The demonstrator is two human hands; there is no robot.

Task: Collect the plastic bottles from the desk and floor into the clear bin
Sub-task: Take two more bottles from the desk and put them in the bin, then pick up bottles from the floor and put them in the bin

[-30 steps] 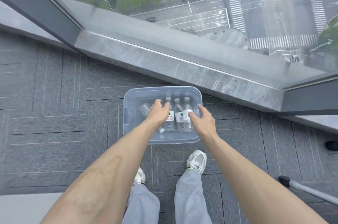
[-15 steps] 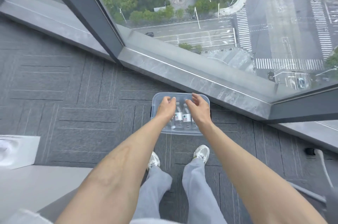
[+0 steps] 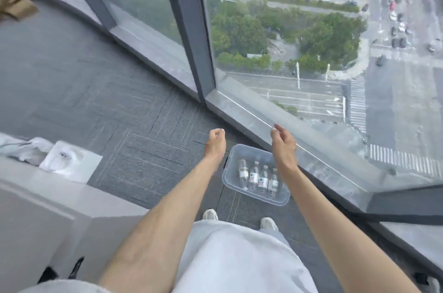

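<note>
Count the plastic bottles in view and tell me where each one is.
4, all side by side in the clear bin on the carpet: leftmost bottle, second bottle, third bottle, and rightmost bottle beside the right forearm, which may hide more.

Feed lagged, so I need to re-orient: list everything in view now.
bin: one, clear, on carpet by sill
bottles: four, clear with white labels, side by side in bin
carpet: one, grey, floor
desk: one, grey, lower left
paper: one, white, desk's far edge
cloth: one, pale grey, desk, far left
shoes: two, white, near bin
left hand: one, empty, fingers loosely curled, left of bin
right hand: one, empty, fingers loosely curled, near sill
</note>
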